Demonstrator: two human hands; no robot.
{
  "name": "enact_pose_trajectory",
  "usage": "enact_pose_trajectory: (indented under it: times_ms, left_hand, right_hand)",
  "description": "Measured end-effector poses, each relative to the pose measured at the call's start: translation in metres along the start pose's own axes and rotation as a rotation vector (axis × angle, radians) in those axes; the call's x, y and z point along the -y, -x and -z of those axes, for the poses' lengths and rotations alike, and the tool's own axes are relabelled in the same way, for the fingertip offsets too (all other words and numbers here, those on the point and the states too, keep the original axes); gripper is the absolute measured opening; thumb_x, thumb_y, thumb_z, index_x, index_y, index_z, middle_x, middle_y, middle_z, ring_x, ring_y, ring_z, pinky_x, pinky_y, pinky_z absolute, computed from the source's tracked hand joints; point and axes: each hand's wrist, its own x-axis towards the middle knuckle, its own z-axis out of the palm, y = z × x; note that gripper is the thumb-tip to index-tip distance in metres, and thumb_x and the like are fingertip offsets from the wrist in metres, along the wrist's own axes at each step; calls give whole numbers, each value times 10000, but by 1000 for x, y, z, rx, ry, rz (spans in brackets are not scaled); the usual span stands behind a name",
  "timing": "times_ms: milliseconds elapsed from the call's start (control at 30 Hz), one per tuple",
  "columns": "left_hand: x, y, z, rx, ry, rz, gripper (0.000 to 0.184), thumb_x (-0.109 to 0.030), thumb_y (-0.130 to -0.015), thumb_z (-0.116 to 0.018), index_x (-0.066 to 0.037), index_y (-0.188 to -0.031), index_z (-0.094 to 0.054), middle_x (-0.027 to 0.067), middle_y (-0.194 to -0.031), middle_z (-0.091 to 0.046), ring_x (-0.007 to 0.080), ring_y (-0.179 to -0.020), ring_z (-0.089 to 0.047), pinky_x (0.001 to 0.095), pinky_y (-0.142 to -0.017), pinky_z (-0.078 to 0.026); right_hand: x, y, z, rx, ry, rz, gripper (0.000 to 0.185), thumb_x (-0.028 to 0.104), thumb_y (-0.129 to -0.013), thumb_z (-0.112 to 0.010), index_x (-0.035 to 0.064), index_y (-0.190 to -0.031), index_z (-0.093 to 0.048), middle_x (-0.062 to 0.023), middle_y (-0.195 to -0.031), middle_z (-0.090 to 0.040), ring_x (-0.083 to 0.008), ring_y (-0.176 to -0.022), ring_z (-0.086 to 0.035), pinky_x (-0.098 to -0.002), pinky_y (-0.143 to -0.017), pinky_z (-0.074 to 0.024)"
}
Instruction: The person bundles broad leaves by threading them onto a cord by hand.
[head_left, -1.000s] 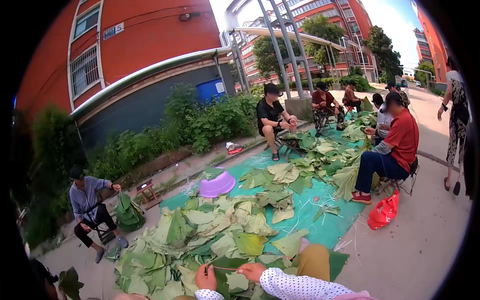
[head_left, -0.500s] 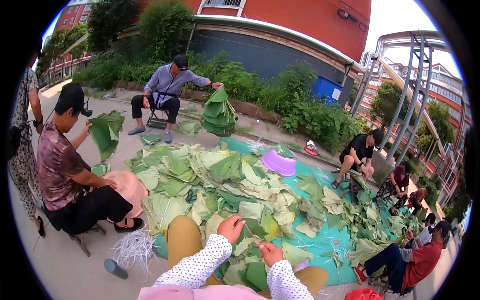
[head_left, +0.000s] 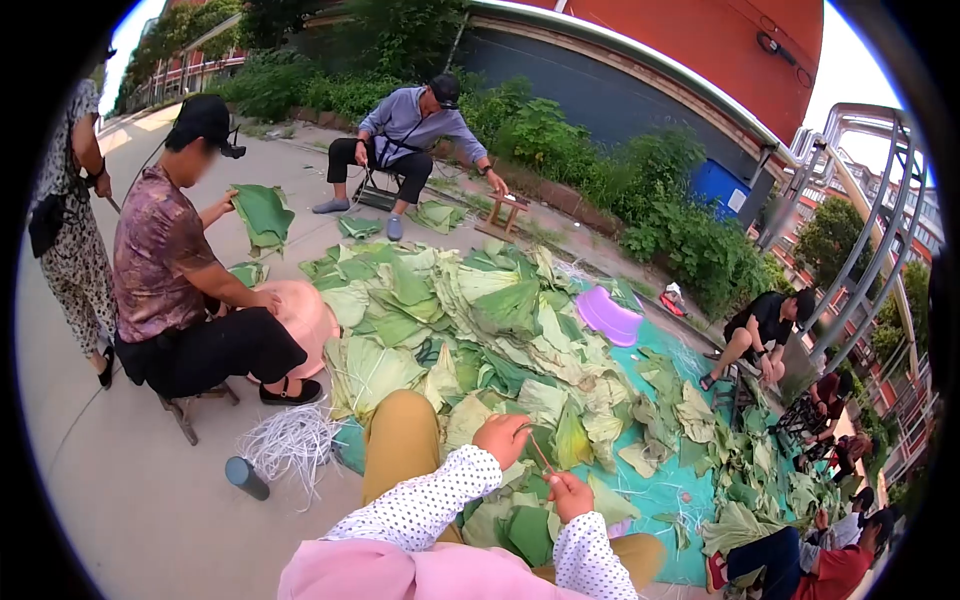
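My left hand [head_left: 502, 440] is closed on one end of a thin reddish-brown strand [head_left: 541, 452]. The other end is pinched in my right hand [head_left: 571, 494], slightly lower and to the right, so the strand spans the gap between them. Beneath and beyond both hands lie heaped large green leaves [head_left: 490, 295], some pale, one yellowish [head_left: 572, 438]. My knees in mustard trousers [head_left: 402, 440] frame the near edge of the pile.
Seated at the left, a person [head_left: 170, 250] holds leaves [head_left: 263, 215] beside a pink basin [head_left: 298, 318]. White strips [head_left: 290, 445] and a dark cylinder [head_left: 247, 478] lie near my left. A purple basin [head_left: 608, 316] rests beyond the pile; more people sit right of the green sheet [head_left: 655, 487].
The view has swung left, bringing the left-hand person into sight. Both hands still hold the strand. The person across no longer holds the leaf bundle and now reaches to a small wooden stool.
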Motion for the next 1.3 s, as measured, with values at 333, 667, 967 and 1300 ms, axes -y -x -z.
enact_pose_trajectory:
  times_ms: [333, 667, 967, 1300]
  left_hand:
    - [13, 4, 2, 54, -67, 1, 181, -154, -830, -598, -70, -988, -628, 113, -960, -643, 321, -906, -580, 397, -815, -463]
    - [28, 4, -22, 76, -13, -2, 189, -112, -848, -587, -15, -1003, -634, 170, -920, -641, 340, -862, -592, 407, -781, -459]
    - [35, 3, -32, 179, 78, 88, 207, -116, -871, -585, 25, -1020, -613, 185, -944, -628, 339, -857, -584, 399, -775, -459]
    - [-9, 37, -45, 399, 72, -96, 218, -104, -886, -573, 49, -1033, -620, 185, -985, -644, 274, -869, -615, 346, -792, -477]
  right_hand:
    - [-2, -14, -8, 51, -11, 7, 199, 171, -901, -546, 34, -947, -683, -6, -618, -565, -85, -558, -498, -238, -538, -403]
    - [-8, -19, -7, 54, 177, -26, 253, 312, -898, -537, 124, -1032, -641, -147, -907, -654, -331, -856, -618, -405, -763, -480]
    - [-16, -26, -10, 77, 139, -70, 241, 305, -889, -540, 111, -999, -629, -140, -938, -638, -331, -908, -602, -419, -801, -460]
    - [-37, -47, -36, -42, 166, 9, 200, 239, -851, -571, 57, -915, -622, -177, -836, -635, -361, -815, -608, -436, -718, -472]
